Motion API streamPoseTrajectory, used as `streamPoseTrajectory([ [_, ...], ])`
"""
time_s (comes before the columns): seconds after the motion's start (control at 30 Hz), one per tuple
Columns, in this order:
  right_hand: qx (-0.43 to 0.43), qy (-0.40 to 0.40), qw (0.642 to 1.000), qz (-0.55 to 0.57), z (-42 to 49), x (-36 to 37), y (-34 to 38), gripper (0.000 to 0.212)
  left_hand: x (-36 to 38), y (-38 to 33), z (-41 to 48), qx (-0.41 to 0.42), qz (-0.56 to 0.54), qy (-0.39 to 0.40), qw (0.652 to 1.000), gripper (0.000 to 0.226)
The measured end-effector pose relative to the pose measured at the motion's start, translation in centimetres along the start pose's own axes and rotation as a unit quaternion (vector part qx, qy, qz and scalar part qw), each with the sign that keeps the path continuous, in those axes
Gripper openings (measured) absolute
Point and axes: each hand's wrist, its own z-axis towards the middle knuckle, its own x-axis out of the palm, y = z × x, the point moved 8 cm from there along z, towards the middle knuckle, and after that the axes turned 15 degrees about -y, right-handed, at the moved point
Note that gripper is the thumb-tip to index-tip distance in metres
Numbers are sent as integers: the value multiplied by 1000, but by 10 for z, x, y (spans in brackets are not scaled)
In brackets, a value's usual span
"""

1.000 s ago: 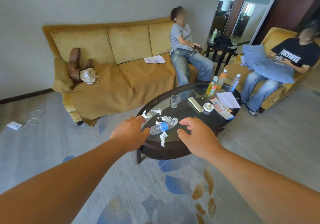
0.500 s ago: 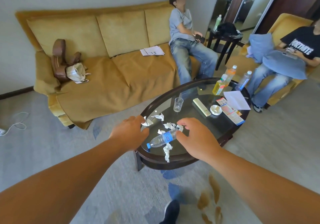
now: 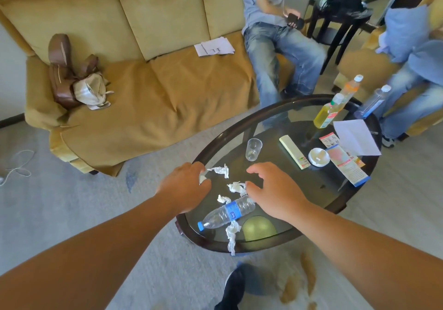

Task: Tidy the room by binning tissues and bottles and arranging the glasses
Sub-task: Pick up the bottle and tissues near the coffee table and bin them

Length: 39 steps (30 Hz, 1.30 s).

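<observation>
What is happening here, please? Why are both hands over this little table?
A person is tidying a glass coffee table. The left hand is at a small tissue scrap near the table's edge; whether it grips the scrap cannot be told. The right hand is spread open over a crumpled tissue and the base of a plastic bottle lying on its side. One drinking glass stands upright behind them. Nothing is lifted off the table yet.

From your glass [image 3: 253,149], 3 bottles [image 3: 329,114] stand behind-right, the remote [image 3: 294,151] just right, the tissues [image 3: 219,170] and lying bottle [image 3: 227,212] in front, nearer you.
</observation>
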Motion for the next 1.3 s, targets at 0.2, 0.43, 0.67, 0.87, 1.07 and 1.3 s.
streamPoseTrajectory([
  [0.2,31,37,999,2,36,42,-27,39,48,17,37,-28,9,54,998,40],
  [0.43,124,61,990,6,38,106,-63,39,107,39,59,-44,-15,110,993,35],
  [0.67,265,76,961,22,22,188,-93,41,166,73,80,1,0,166,986,38],
  [0.87,371,24,928,39,20,234,-115,45,208,102,94,17,19,198,980,38],
  [1.07,496,-27,866,53,13,260,-136,92,238,116,91,26,20,232,972,39],
  [1.3,635,-95,763,78,10,289,-166,115,251,118,105,54,7,219,974,37],
])
